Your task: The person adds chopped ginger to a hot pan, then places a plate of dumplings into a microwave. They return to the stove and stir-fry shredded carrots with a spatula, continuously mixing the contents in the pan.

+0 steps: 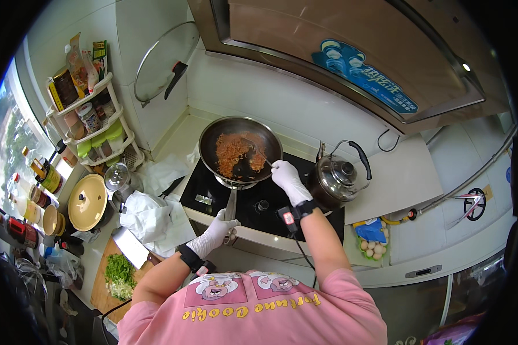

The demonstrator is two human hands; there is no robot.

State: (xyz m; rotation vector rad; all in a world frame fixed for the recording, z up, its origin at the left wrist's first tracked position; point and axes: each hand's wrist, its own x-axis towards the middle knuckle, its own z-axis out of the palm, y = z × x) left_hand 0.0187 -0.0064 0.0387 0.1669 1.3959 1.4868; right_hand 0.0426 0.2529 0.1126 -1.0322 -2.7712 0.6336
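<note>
A dark frying pan (241, 148) stands on the left burner of a black glass gas hob (280, 215). Reddish-orange shredded food (232, 151) lies spread across its bottom, with some bare metal showing. My left hand (216, 230), in a white glove, is closed around the pan's metal handle (231, 205). My right hand (287, 177), gloved too, grips a metal spatula or spoon (263, 156) over the pan's right rim. The utensil's tip is among the food, so its exact shape is hidden.
A stainless kettle (333, 179) stands on the hob's right side. On the left, a cleaver (131, 248) and chopped greens (120, 269) lie on a wooden cutting board (103, 293). A glass lid (166, 64) hangs on the wall beside a spice rack (99, 125). Eggs (373, 249) sit at right.
</note>
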